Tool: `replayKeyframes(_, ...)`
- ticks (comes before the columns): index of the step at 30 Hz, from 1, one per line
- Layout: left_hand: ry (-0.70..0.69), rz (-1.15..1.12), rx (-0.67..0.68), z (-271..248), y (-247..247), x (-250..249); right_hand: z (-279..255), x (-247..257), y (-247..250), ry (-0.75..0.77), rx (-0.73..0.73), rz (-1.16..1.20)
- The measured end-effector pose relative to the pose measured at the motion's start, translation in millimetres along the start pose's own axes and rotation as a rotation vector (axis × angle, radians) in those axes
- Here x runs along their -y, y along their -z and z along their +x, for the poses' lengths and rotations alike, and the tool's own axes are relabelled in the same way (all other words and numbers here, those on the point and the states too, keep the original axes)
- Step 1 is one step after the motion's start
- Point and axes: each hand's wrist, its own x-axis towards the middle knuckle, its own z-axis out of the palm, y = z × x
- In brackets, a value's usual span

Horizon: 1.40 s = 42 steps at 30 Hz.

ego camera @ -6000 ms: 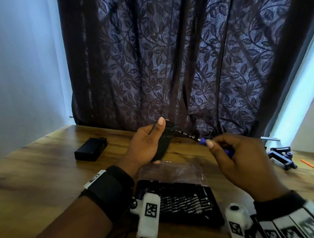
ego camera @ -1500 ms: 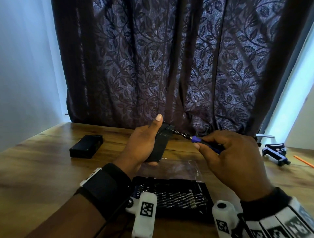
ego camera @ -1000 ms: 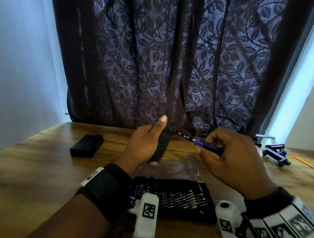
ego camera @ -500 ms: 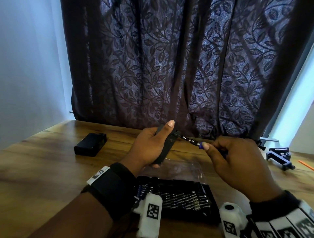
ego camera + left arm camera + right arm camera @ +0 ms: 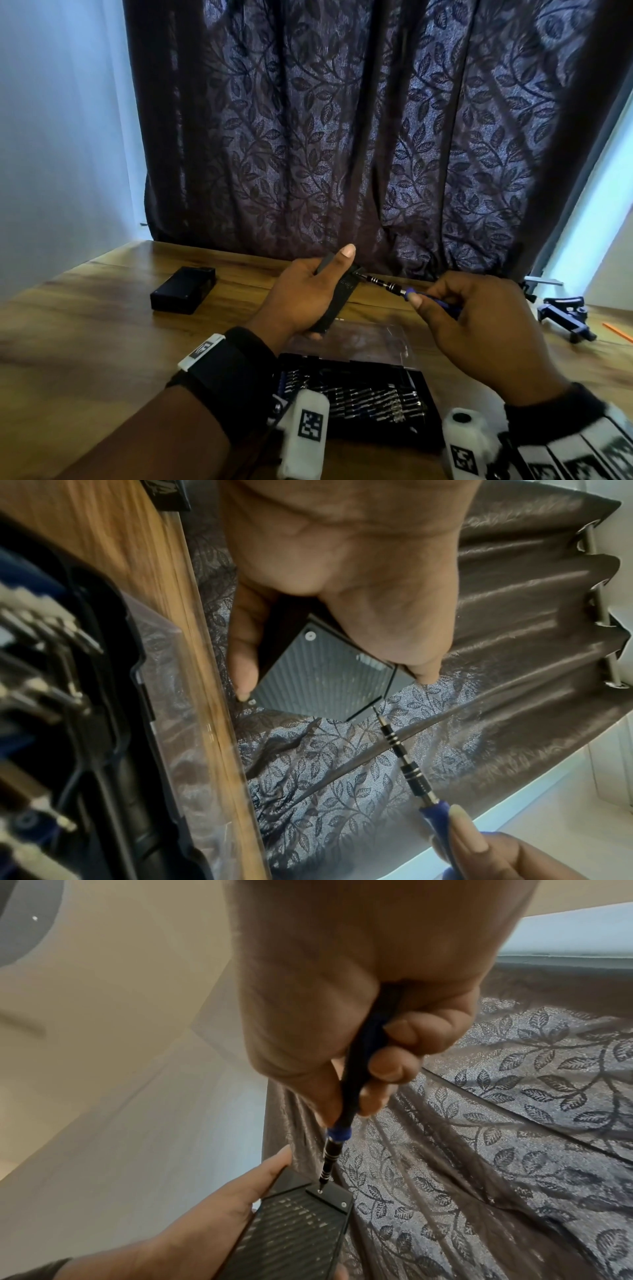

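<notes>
Wood-grain table [image 5: 85, 342], backed by a dark leaf-print curtain [image 5: 342, 137], pale wall [image 5: 51, 137] off to the left. A small black box [image 5: 183, 290] is parked at the left and a blue clamp thing [image 5: 565, 317] far right. An open bit case [image 5: 349, 366] is half hidden by the wrists. The ribbed black enclosure [image 5: 298, 1231] is held up over the table, gripped in the left hand [image 5: 305, 298]. The blue screwdriver [image 5: 380, 283] is pinched by the right hand [image 5: 479, 325], tip set on a corner screw.

Both forearms reach forward, the hands raised near each other. The left hand [image 5: 305, 294], thumb stretched straight, wraps its fingers round a flat black case [image 5: 301, 1231]; the right hand [image 5: 479, 325], knuckles up, pinches a screwdriver [image 5: 380, 283] between thumb and curled fingers.
</notes>
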Motion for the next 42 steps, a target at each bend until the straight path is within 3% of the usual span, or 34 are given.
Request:
replayKeyframes(7,-0.015,-0.019,-0.014,1,-1,-3,2,-6,-5,-0.045,0.022,0.107)
replayKeyframes(11,-0.101,-0.018,-0.013,-2,-1,-5,1,-7,-9,-0.064,0.001,0.182)
replayKeyframes(16,-0.151,-0.188,-0.157,-2,-5,-3,2,-10,-19,-0.145,0.021,0.357)
replayKeyframes(19,-0.161,-0.289,-0.143,-3,0,-1,-1,-9,-21,-0.145,0.057,0.412)
replayKeyframes(31,0.03,-0.489,-0.127,1,11,-4,-2,-8,-19,-0.087,0.109,0.25)
replayKeyframes(42,0.025,-0.521,-0.164,0,11,-7,-2,-6,-16,-0.044,0.093,0.291)
